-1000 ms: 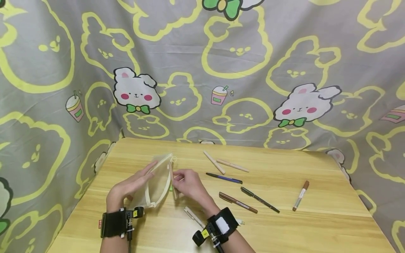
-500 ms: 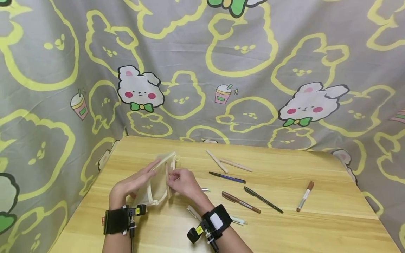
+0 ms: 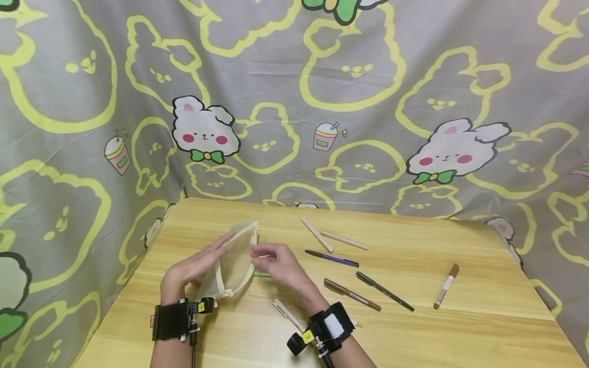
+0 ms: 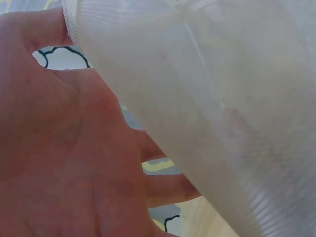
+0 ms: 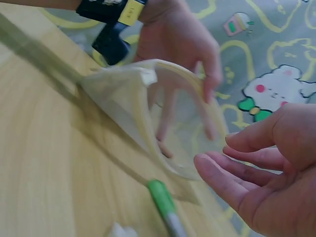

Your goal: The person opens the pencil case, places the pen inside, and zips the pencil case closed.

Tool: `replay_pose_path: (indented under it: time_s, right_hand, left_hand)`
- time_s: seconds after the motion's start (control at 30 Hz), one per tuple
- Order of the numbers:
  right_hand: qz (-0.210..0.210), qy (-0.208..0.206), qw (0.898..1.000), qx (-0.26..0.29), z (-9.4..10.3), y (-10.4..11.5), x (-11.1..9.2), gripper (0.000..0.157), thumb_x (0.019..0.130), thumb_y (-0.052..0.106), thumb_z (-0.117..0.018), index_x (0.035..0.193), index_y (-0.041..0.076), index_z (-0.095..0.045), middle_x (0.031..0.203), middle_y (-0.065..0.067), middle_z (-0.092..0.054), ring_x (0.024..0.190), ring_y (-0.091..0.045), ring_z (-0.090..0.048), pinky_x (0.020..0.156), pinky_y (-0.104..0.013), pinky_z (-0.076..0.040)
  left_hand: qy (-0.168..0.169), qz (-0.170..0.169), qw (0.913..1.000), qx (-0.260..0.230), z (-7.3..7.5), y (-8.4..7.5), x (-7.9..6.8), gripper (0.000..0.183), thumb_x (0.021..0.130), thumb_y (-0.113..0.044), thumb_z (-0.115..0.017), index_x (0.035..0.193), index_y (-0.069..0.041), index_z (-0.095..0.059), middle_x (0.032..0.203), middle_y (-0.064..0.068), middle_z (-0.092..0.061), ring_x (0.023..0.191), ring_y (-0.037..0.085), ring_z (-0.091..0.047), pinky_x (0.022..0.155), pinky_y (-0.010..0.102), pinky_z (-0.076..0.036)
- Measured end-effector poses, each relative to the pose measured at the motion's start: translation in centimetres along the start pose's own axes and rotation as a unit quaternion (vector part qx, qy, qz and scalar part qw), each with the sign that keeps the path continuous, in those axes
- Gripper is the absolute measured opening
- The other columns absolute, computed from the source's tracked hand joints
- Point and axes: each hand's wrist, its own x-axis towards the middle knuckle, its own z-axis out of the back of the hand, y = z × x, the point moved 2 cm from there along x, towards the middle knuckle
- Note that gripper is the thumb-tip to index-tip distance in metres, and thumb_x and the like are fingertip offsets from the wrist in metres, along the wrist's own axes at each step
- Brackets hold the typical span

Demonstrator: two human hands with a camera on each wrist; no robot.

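Observation:
A translucent, cream-edged zip pouch (image 3: 236, 258) stands tilted with its mouth gaping toward the right. My left hand (image 3: 198, 266) holds it, thumb at the rim and fingers spread behind the sheer side; the left wrist view shows the palm beside the pouch (image 4: 207, 113). At the mouth is my right hand (image 3: 280, 266), its fingers loosely bent. In the right wrist view, nothing lies between the thumb and fingertips of the right hand (image 5: 261, 173). A green-ended pen (image 5: 162, 200) lies on the table just below the pouch mouth, partly covered by the right hand in the head view.
On the wooden table (image 3: 483, 332), to the right, lie two beige pens (image 3: 316, 235), a blue pen (image 3: 331, 258), a brown pen (image 3: 352, 295), a black pen (image 3: 385, 291) and a brown-ended marker (image 3: 446, 286). A beige clip pen (image 3: 287, 313) lies near the right wrist. Patterned cloth (image 3: 276, 153) hangs behind.
The beige pen in my right hand went to the pouch mouth and was let go there; it no longer shows in the fingers. The right hand has drawn back slightly right. The left hand keeps its hold.

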Motion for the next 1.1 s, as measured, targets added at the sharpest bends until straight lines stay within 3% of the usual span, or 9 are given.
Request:
replay_pose_path:
  time_s: [0.2, 0.47, 0.83, 1.1]
  right_hand:
    - [0.043, -0.025, 0.996, -0.075, 4.0, 1.0, -2.1, 0.027, 0.095, 0.000, -0.059, 0.120, 0.000, -0.067, 0.114, -0.020, -0.069, 0.099, -0.034, -0.066, 0.083, -0.043, -0.060]
    - [0.062, -0.113, 0.978, -0.166, 10.0, 2.4, -5.3, 0.023, 0.094, 0.005, -0.064, 0.116, 0.009, -0.070, 0.109, -0.011, -0.072, 0.099, -0.022, -0.067, 0.085, -0.044, -0.059]
    - [0.088, -0.196, 0.942, -0.257, 15.7, 3.5, -8.2, 0.024, 0.096, 0.008, -0.063, 0.119, 0.007, -0.068, 0.109, -0.011, -0.071, 0.101, -0.025, -0.065, 0.080, -0.048, -0.060]
    - [0.074, -0.275, 0.906, -0.312, 19.8, 3.6, -11.4, 0.031, 0.096, 0.008, -0.061, 0.126, 0.000, -0.062, 0.120, -0.020, -0.066, 0.107, -0.035, -0.060, 0.083, -0.054, -0.058]
  left_hand:
    - [0.006, -0.003, 1.0000, 0.000, -0.2, -0.1, 0.0, 0.062, 0.103, -0.056, -0.029, 0.159, -0.038, -0.009, 0.165, 0.012, 0.005, 0.137, 0.059, -0.007, 0.070, 0.081, -0.043]
    - [0.004, -0.005, 1.0000, 0.003, -0.2, 0.1, -0.1, 0.070, 0.098, -0.066, -0.028, 0.159, -0.039, -0.006, 0.165, 0.007, 0.006, 0.140, 0.055, -0.006, 0.071, 0.083, -0.041]
    - [0.009, 0.006, 0.9999, -0.009, 0.0, 0.7, -0.3, 0.070, 0.097, -0.068, -0.030, 0.157, -0.043, -0.004, 0.165, 0.007, 0.009, 0.140, 0.055, -0.006, 0.072, 0.080, -0.043]
    - [0.011, 0.005, 0.9998, -0.014, 0.1, 0.2, -0.2, 0.069, 0.098, -0.066, -0.030, 0.158, -0.042, -0.005, 0.165, 0.008, 0.007, 0.141, 0.054, -0.006, 0.075, 0.080, -0.043]
